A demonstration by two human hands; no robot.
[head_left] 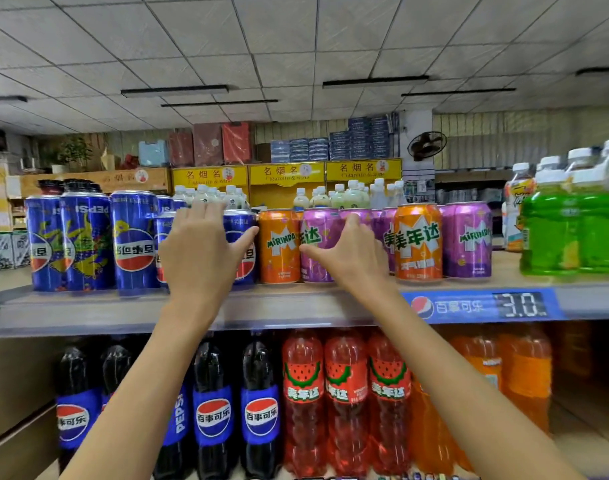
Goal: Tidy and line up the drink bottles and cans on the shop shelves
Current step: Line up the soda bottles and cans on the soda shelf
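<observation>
On the top shelf (296, 303) stands a row of cans. Blue Pepsi cans (133, 237) fill the left part, with an orange Mirinda can (279, 245) beside them and purple Mirinda cans (466, 237) further right. My left hand (199, 251) is wrapped around a blue Pepsi can (242, 237), thumb on its right side. My right hand (348, 254) grips a purple Mirinda can (317, 233), with the thumb on its front and the fingers behind it. A second orange Mirinda can (417, 240) stands among the purple ones.
Green drink bottles (570, 223) stand at the shelf's right end. Below are dark Pepsi bottles (259, 410), red watermelon Mirinda bottles (346, 396) and orange bottles (525, 372). A blue price tag (483, 304) sits on the shelf edge. Small white-capped bottles (351, 195) stand behind the cans.
</observation>
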